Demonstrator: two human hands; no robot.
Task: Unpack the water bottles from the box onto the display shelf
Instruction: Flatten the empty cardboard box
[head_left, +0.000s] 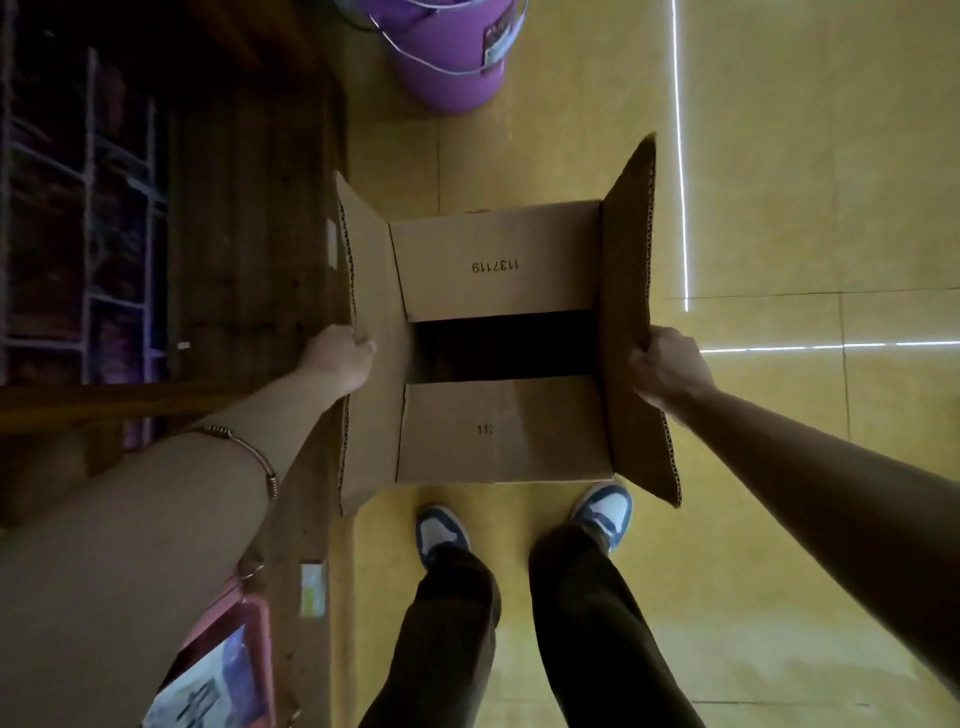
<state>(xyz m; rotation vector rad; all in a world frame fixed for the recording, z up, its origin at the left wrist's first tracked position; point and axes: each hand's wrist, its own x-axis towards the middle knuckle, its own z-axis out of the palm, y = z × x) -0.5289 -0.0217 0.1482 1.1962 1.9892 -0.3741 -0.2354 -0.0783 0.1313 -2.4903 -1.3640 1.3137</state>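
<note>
Yellow floor (779, 208), dim light. Box (501, 343) sits just ahead of the shoes, dark shelving (83, 234) to its left. Left hand (345, 358) and right hand (667, 366) each grip a side flap, fingers curled over the edge. Inner flaps half cover the opening (bottles unseen). Risk: flap tears if pulled hard; unseen bottles could tip.

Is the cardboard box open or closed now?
Partly open: the cardboard box has both side flaps spread, held by the left hand and right hand; two inner flaps remain down, with a dark gap between.
</note>
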